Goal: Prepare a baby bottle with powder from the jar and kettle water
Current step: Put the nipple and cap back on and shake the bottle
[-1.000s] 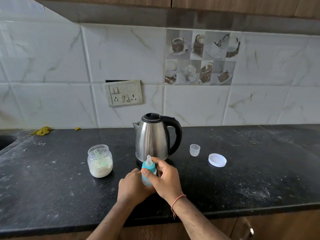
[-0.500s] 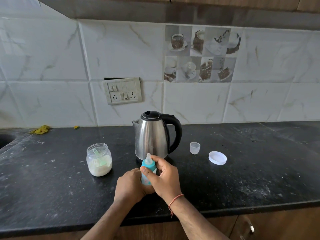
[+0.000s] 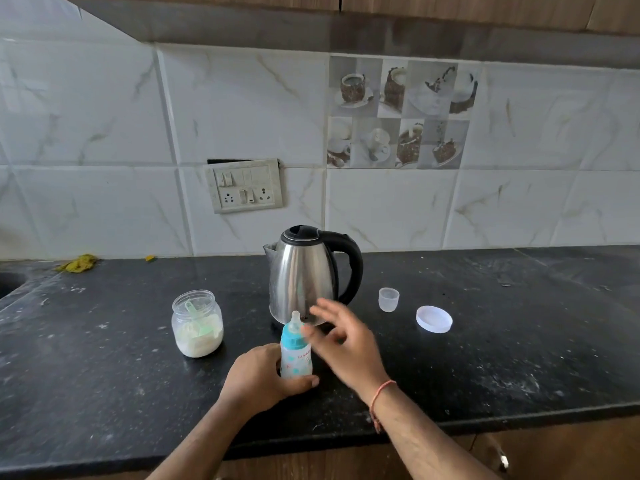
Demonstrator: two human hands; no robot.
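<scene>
The baby bottle (image 3: 295,355) is standing upright on the tabletop (image 3: 104,393), its long axis vertical, just in front of the kettle (image 3: 304,275). The left hand (image 3: 263,375) is gripping its base; the right hand (image 3: 341,341) (blurred, fingers spread, holding nothing) is hovering just right of the teal collar. The jar (image 3: 197,323) is sitting left, with open room rightward.

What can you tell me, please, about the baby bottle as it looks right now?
The baby bottle stands upright on the black counter, in front of the steel kettle. Its translucent plastic body carries teal spots and red lettering; a teal collar and clear nipple are fitted on top. The left hand grips its lower body, thumb across the base. The blurred right hand is beside the collar, fingers spread.
</scene>
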